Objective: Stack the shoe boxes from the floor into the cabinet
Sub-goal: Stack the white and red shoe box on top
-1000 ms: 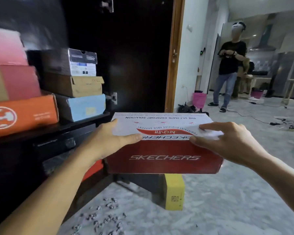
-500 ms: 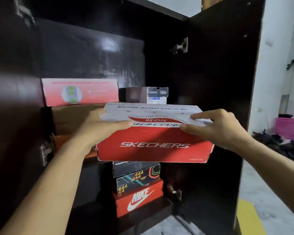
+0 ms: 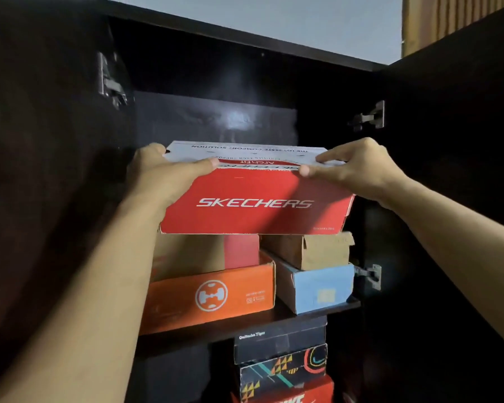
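A: Nearest the camera, both forearms are reaching up. The left hand (image 3: 160,181) is clamping the left end of the red Skechers box (image 3: 256,199), thumb lying along the lid's front edge; the right hand (image 3: 358,173) is pinching the right end, thumb and forefinger on the lid rim.

B: So the fingers (image 3: 326,154) are closing on the box, nothing slack?

A: Both hands are holding it, yes. The box is sitting level at the cabinet (image 3: 70,141) opening, in front of the upper shelf stacks, and its bottom edge is lining up with the tops of the brown-and-red box (image 3: 207,251) and the cardboard box (image 3: 312,251) (I cannot tell whether it is touching them).

B: Below those?

A: The orange box (image 3: 213,295) and the pale blue box (image 3: 320,289) are resting on the shelf (image 3: 245,324). Lower still, a black box (image 3: 280,341) is topping a patterned one. Farthest back, the dark rear panel.

B: Risks?

A: My guess: the two stacks are looking unequal in height, so a box bridging both may rock. Pushing in too low would be shoving the cardboard box backward. The right hand's grip is riding mostly on the lid, which could lift free.
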